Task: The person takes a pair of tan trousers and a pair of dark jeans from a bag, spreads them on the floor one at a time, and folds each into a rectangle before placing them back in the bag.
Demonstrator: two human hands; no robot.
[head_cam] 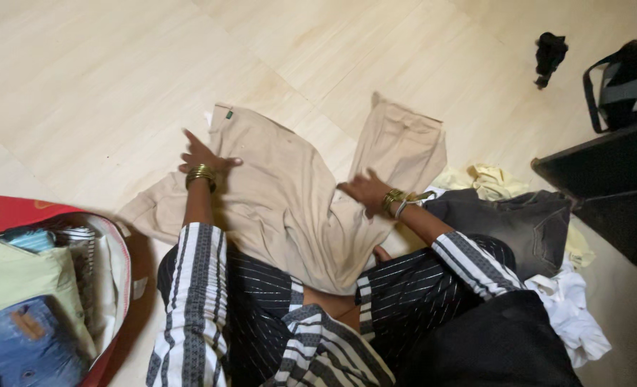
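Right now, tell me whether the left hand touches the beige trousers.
Touching: the head view shows the left hand pressed flat on the beige trousers, fingers spread.

Warm, even indoor light; soft shadows beneath arms; slight overall softness, right edge dark.
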